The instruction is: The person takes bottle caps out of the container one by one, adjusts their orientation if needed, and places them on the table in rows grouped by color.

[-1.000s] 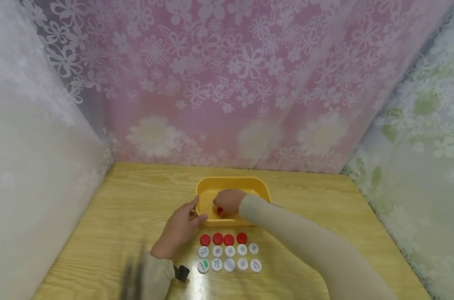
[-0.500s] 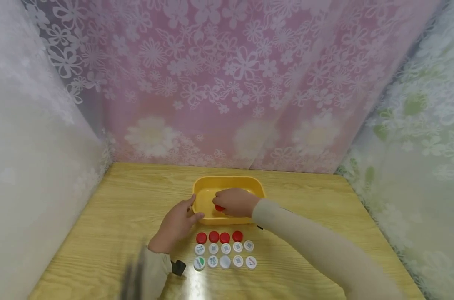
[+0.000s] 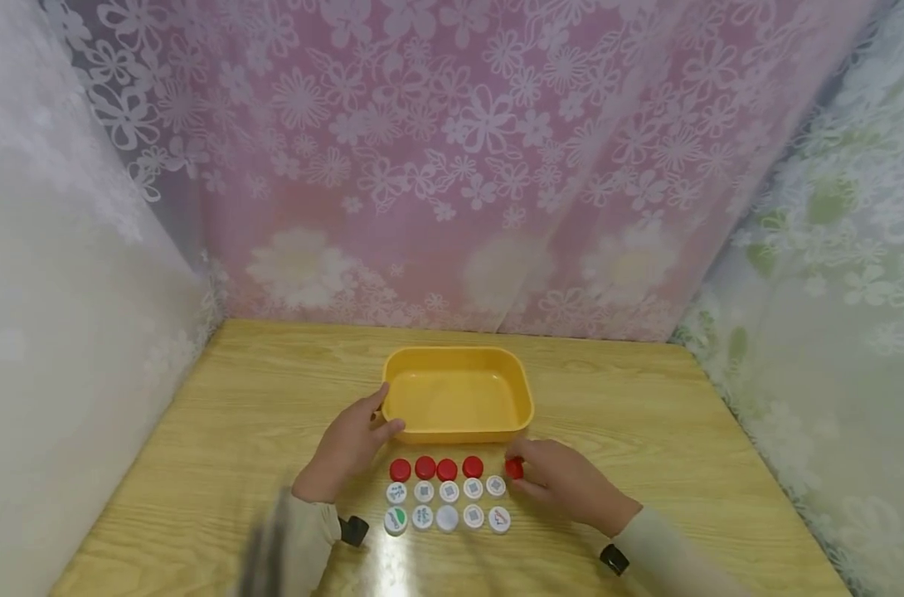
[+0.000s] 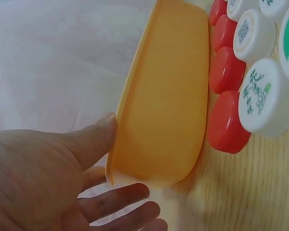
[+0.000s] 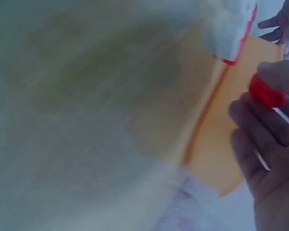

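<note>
A yellow plastic basin (image 3: 455, 402) sits on the wooden table, its inside bare. My left hand (image 3: 347, 448) holds its left end: the thumb lies on the rim and the fingers are around the corner, as the left wrist view shows too. My right hand (image 3: 564, 485) pinches a red bottle cap (image 3: 514, 469) between thumb and fingers, at the right end of a row of red bottle caps (image 3: 425, 468). In the right wrist view the pinched cap (image 5: 267, 92) shows against the blurred basin.
In front of the red row lie two rows of white bottle caps (image 3: 449, 492), several with printed marks. A pink floral cloth (image 3: 437, 166) hangs behind the table (image 3: 288, 365), with pale cloths at both sides. Each wrist wears a black strap piece (image 3: 353, 531).
My right hand has lifted the red bottle cap out of the basin and moved it forward and right, to the end of the red row. The left hand stays on the basin.
</note>
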The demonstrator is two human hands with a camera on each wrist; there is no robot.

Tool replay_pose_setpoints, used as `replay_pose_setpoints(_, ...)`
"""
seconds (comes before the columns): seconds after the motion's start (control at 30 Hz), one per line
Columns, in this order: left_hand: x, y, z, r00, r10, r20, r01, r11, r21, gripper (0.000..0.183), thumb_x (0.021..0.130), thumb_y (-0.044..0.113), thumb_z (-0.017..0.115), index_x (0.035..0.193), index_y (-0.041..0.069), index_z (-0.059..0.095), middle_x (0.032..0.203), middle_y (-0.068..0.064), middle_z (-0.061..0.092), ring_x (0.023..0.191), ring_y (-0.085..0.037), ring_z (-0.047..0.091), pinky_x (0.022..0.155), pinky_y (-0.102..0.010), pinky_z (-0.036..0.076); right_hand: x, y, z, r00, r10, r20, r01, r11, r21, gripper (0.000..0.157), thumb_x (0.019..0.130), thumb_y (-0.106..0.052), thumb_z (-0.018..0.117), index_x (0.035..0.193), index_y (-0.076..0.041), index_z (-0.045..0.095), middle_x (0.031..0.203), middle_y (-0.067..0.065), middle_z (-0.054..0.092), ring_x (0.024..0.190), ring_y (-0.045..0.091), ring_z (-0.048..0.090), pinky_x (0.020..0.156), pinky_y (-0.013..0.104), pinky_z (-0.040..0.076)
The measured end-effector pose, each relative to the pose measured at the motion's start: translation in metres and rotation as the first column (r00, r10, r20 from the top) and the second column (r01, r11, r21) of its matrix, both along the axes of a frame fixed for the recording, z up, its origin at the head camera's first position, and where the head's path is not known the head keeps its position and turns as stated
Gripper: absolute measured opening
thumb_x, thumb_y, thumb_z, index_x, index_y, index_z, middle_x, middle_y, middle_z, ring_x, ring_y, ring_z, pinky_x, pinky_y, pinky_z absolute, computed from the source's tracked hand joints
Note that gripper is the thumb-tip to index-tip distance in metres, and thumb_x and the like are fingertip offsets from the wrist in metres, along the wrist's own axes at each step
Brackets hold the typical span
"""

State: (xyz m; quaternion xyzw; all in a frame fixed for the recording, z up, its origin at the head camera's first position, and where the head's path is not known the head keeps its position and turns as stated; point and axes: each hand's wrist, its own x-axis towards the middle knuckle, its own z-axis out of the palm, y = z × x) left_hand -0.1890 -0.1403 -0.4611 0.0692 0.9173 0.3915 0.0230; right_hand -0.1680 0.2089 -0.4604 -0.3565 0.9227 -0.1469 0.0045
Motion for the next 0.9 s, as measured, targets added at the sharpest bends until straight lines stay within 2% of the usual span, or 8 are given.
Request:
replay_pose_setpoints(0.07, 0.000, 0.000, 0.000, 1.000, -0.002, 0.005, 0.002, 1.000, -0.007, 0.077, 0.099, 0.036, 0.070, 0.162, 0.010, 0.034, 0.157, -0.014, 0.049, 0.134, -0.036, 0.056, 0.113, -0.054, 0.042, 0.001, 0.007, -0.010, 0.996, -0.063, 0.065, 0.062, 0.998, 0.007, 0.023, 0.096, -0.032, 0.076, 0.113, -0.024, 0.063, 0.095, -0.019, 0.060, 0.081, 0.001, 0.053, 0.076, 0.030, 0.054)
replay_pose_setpoints(0.13, 0.000, 0.000, 0.001, 1.000, 0.000, 0.012, 0.000, 1.000, -0.006, 0.077, 0.099, 0.037, 0.070, 0.162, 0.012, 0.035, 0.157, -0.014, 0.049, 0.135, -0.036, 0.056, 0.114, -0.054, 0.042, 0.000, 0.014, -0.017, 0.992, -0.097, 0.086, 0.096, 0.995, 0.007, 0.021, 0.095, -0.033, 0.077, 0.109, -0.026, 0.063, 0.095, -0.020, 0.059, 0.082, 0.000, 0.052, 0.077, 0.029, 0.053)
replay_pose_setpoints(0.27, 0.001, -0.001, 0.002, 1.000, 0.010, 0.020, -0.010, 1.000, 0.012, 0.077, 0.098, 0.036, 0.071, 0.162, 0.014, 0.035, 0.157, -0.013, 0.050, 0.134, -0.037, 0.056, 0.113, -0.054, 0.042, -0.003, 0.025, -0.023, 0.996, -0.081, 0.030, 0.082, 0.996, -0.040, 0.017, 0.092, -0.029, 0.080, 0.097, -0.028, 0.064, 0.094, -0.018, 0.055, 0.085, 0.002, 0.049, 0.076, 0.028, 0.051)
replay_pose_setpoints(0.43, 0.001, -0.002, 0.002, 1.000, 0.005, 0.013, -0.005, 1.000, 0.015, 0.076, 0.099, 0.037, 0.071, 0.162, 0.014, 0.036, 0.156, -0.013, 0.051, 0.133, -0.037, 0.057, 0.112, -0.055, 0.043, -0.005, 0.031, -0.022, 0.999, -0.040, -0.018, 0.038, 0.997, -0.065, 0.023, 0.092, -0.020, 0.081, 0.083, -0.029, 0.061, 0.094, -0.016, 0.050, 0.083, 0.001, 0.047, 0.071, 0.023, 0.049)
replay_pose_setpoints(0.53, 0.002, -0.001, 0.003, 1.000, 0.003, 0.001, -0.003, 1.000, 0.010, 0.076, 0.099, 0.036, 0.071, 0.162, 0.012, 0.036, 0.155, -0.014, 0.051, 0.134, -0.037, 0.056, 0.112, -0.055, 0.043, -0.006, 0.026, -0.018, 1.000, 0.009, -0.003, -0.009, 0.996, -0.092, 0.019, 0.093, -0.017, 0.079, 0.086, -0.027, 0.065, 0.097, -0.014, 0.054, 0.084, 0.000, 0.051, 0.073, 0.024, 0.052)
replay_pose_setpoints(0.67, 0.002, -0.001, 0.004, 1.000, 0.005, -0.008, -0.004, 1.000, 0.010, 0.076, 0.098, 0.036, 0.072, 0.161, 0.010, 0.037, 0.153, -0.017, 0.053, 0.134, -0.037, 0.055, 0.112, -0.056, 0.043, -0.008, 0.015, -0.013, 0.997, 0.067, -0.041, -0.071, 0.994, -0.085, 0.011, 0.094, -0.014, 0.077, 0.092, -0.024, 0.072, 0.100, -0.010, 0.059, 0.087, 0.002, 0.054, 0.077, 0.027, 0.055)
replay_pose_setpoints(0.8, 0.001, -0.001, 0.002, 1.000, 0.000, -0.017, 0.000, 1.000, 0.016, 0.076, 0.098, 0.036, 0.072, 0.161, 0.010, 0.037, 0.152, -0.017, 0.053, 0.132, -0.035, 0.057, 0.111, -0.054, 0.044, -0.009, 0.003, -0.012, 0.993, 0.069, -0.098, -0.073, 0.996, -0.041, 0.008, 0.095, -0.015, 0.077, 0.095, -0.023, 0.074, 0.098, -0.011, 0.059, 0.085, 0.003, 0.053, 0.075, 0.026, 0.054)
replay_pose_setpoints(0.9, 0.000, -0.002, 0.000, 0.999, -0.001, -0.033, 0.002, 1.000, 0.014, 0.077, 0.097, 0.036, 0.074, 0.160, 0.009, 0.038, 0.152, -0.017, 0.053, 0.132, -0.034, 0.058, 0.110, -0.053, 0.045, -0.009, -0.006, -0.013, 0.993, 0.051, -0.109, -0.055, 0.998, -0.034, 0.005, 0.095, -0.017, 0.076, 0.098, -0.022, 0.075, 0.098, -0.011, 0.059, 0.084, 0.002, 0.052, 0.074, 0.025, 0.053)
